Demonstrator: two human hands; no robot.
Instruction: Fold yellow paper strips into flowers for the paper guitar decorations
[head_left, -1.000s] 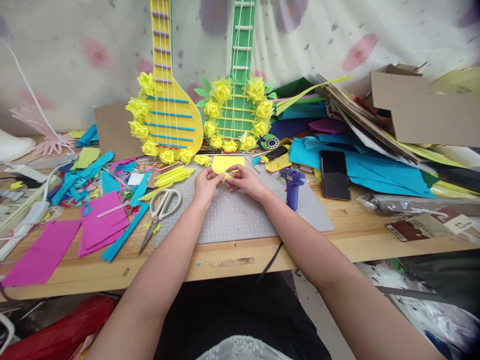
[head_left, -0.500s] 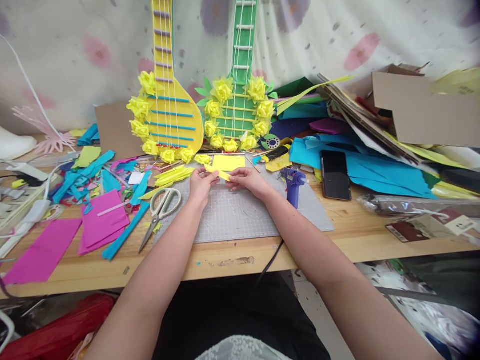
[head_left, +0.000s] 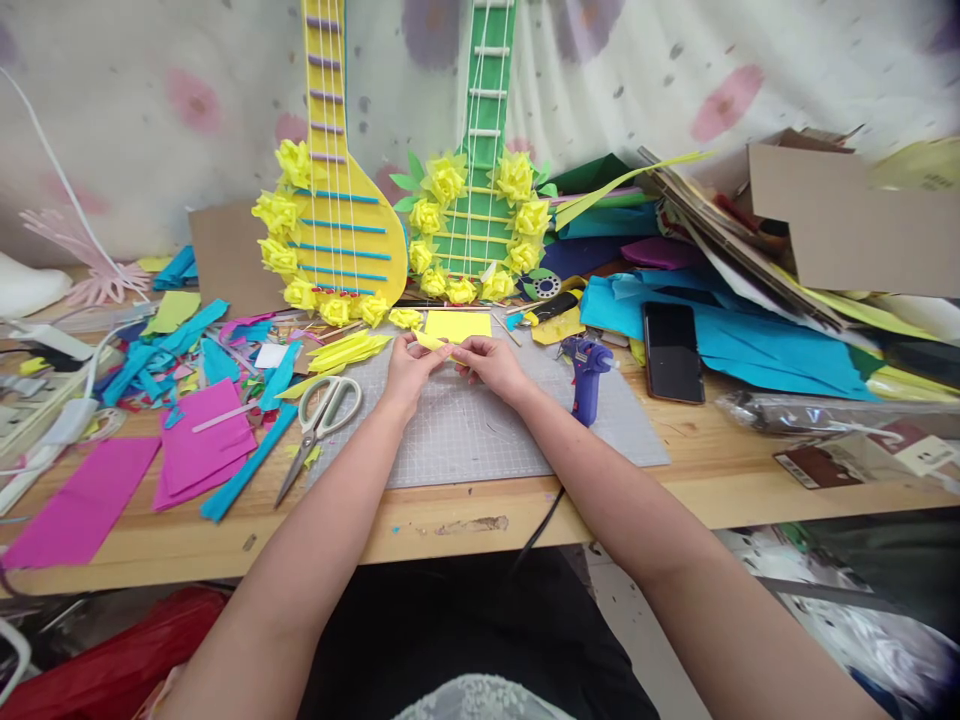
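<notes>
My left hand [head_left: 411, 368] pinches a small yellow paper strip [head_left: 430, 341] above the grey cutting mat [head_left: 480, 445]. Close against it, my right hand [head_left: 491, 364] has its fingertips closed on the strip's other end; the fingers cover much of the paper. A yellow paper sheet [head_left: 458, 325] lies just behind both hands. Left of my left hand are a pile of cut yellow strips [head_left: 346, 352] and scissors [head_left: 321, 422] with pale handles. A purple glue gun [head_left: 587, 378] stands on the mat to the right of my right hand.
Behind stand a yellow paper guitar [head_left: 352, 215] and a green one [head_left: 487, 160], both edged with yellow paper flowers. Magenta sheets [head_left: 206, 440] and blue scraps lie left. A phone [head_left: 673, 352] rests on blue paper [head_left: 772, 335] at right, beside stacked cardboard [head_left: 840, 220].
My hands have drawn closer together, the fingertips now nearly meeting. Less of the yellow strip shows between them.
</notes>
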